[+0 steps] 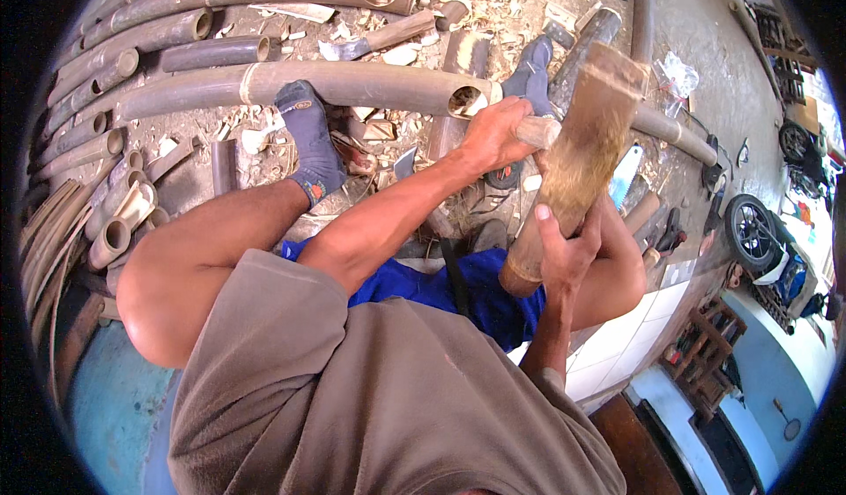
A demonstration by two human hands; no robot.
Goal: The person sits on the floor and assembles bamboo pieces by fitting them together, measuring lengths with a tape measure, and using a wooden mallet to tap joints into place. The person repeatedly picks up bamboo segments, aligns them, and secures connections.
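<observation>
Head view, looking down on a seated person's lap and a floor [701,19] strewn with pale wood chips [502,6]. The left hand [500,134] is closed around a round-ended wooden handle [536,131]; what lies beyond its end cannot be made out. The right hand [568,247] grips a thick split bamboo piece [586,147] near its lower end, thumb on top; the piece slants above the right thigh, its upper end leaning right. Beyond the left hand, a long bamboo pole [352,84] with an oval opening lies across the floor. More bamboo tubes [110,241] crowd the floor's left edge; a black wheel [752,235] stands toward its right edge.
</observation>
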